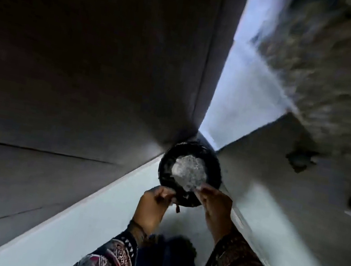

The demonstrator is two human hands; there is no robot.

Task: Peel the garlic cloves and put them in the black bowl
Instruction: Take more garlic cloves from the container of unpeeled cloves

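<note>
The whole frame is blurred by motion. A black bowl [165,166] with a whitish, crumpled-looking heap [190,172] inside appears in the lower middle, seen from above. My left hand [155,201] grips its near rim from the left with curled fingers. My right hand [215,203] pinches the near rim from the right. A small dark reddish scrap [178,208] hangs below the rim between my hands. No single garlic clove can be made out.
Below my hands lies a pale floor [75,227], with my dark trouser legs and feet [173,248] on it. A dark cabinet face [87,71] rises on the left. A grey wall and a speckled counter [330,77] stand on the right.
</note>
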